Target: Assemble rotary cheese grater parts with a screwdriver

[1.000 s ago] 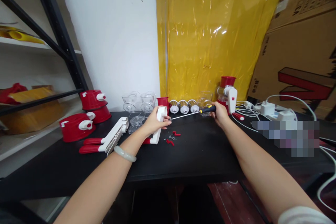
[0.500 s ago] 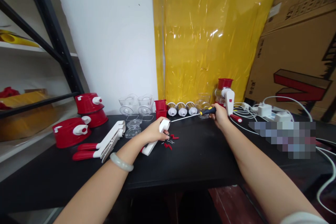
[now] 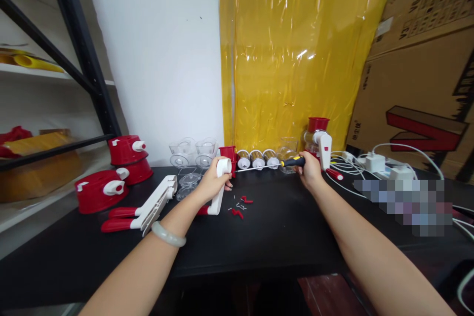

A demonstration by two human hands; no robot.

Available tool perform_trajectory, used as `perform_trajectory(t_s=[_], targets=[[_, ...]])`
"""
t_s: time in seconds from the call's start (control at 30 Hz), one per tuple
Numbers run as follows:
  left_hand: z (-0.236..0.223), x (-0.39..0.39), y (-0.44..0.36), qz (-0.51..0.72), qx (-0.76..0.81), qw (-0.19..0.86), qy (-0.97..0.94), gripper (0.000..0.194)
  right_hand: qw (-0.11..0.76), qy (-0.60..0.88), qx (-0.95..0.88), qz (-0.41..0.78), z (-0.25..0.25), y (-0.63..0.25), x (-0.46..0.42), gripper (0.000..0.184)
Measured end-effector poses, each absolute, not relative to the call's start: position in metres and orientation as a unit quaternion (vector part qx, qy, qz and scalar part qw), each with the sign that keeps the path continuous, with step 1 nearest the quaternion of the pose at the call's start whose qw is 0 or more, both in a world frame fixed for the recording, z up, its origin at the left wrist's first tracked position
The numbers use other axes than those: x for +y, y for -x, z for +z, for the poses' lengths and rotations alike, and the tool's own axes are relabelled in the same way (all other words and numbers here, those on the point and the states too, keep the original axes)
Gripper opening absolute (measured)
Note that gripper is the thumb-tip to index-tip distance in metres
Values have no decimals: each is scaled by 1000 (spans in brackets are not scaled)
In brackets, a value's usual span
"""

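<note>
My left hand [image 3: 211, 182] is closed around a white crank handle [image 3: 217, 201] with a red grip, its round end facing right. My right hand [image 3: 310, 172] grips a screwdriver [image 3: 294, 161] by its black and yellow handle. The long thin shaft lies almost level and points left at the crank's round end; whether the tip touches inside I cannot tell. On the black table below lie several small screws [image 3: 240, 206] and small red plastic pieces [image 3: 237, 214]. Two more white crank handles [image 3: 157, 202] with red grips rest to the left.
Red bases [image 3: 99, 192] stand at the left. Along the back are clear plastic parts [image 3: 189, 177], a red hopper [image 3: 227, 152], metal drums [image 3: 257, 159] and an assembled rotary grater [image 3: 318, 126]. White cables and plugs [image 3: 375, 161] spread at the right beside a large cardboard box [image 3: 411, 79].
My left hand has turned the crank handle more upright and shifted slightly left, uncovering the screws. The screwdriver has swung nearer to level. The camera view has tilted slightly.
</note>
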State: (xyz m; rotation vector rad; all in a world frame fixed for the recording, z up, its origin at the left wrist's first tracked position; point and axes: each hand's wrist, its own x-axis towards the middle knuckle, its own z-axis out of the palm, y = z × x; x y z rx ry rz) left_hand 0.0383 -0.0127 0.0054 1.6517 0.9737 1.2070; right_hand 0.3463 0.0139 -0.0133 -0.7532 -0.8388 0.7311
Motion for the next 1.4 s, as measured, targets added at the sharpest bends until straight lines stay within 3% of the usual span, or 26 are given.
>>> perform_trajectory(t_s=[0.2, 0.43, 0.87, 1.1, 1.3, 1.4], targets=[[6, -13, -35, 565, 279, 349, -693, 47, 784, 290, -383, 394, -8, -331, 4, 25], [1, -16, -36, 549, 218, 305, -747, 56, 773, 250, -383, 440, -6, -321, -2, 22], [3, -24, -37, 555, 289, 221, -748, 40, 784, 268, -384, 409, -6, -320, -2, 20], [2, -26, -39, 563, 318, 202, -736, 44, 789, 265, -389, 395, -6, -318, -3, 22], [-4, -20, -40, 601, 305, 116, -730, 47, 793, 251, -391, 395, -1, -315, -9, 21], [-9, -15, -41, 611, 283, 159, -722, 51, 796, 243, -394, 389, 2, -313, -12, 19]])
